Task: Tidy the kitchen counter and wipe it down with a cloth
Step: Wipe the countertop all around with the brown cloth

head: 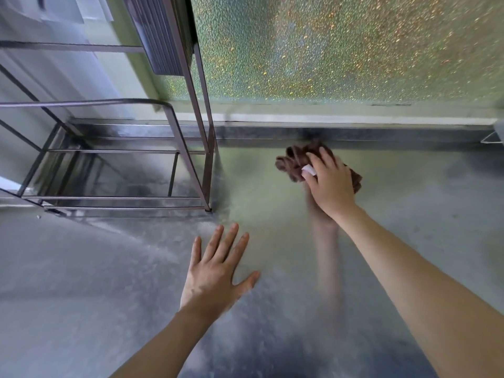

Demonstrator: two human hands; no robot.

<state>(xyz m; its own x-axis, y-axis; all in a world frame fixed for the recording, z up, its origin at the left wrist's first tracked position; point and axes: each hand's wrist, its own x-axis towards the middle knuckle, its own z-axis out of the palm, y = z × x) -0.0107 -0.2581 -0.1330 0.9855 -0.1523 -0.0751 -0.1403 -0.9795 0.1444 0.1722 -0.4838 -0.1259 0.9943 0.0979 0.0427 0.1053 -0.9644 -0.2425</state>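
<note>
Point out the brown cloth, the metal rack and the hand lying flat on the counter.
brown cloth (293, 162): head view, on the bunched folds left of the gripping fingers.
metal rack (203, 156): head view, on its front right upright.
left hand (215, 274): head view, on the back of the hand.

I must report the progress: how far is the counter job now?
Done, it seems: the steel counter carries no loose items, only a bare metal rack at its left. In hand: the right hand presses a brown cloth near the back edge, while the left hand lies flat. Which areas remain unwiped cannot be told.
</note>
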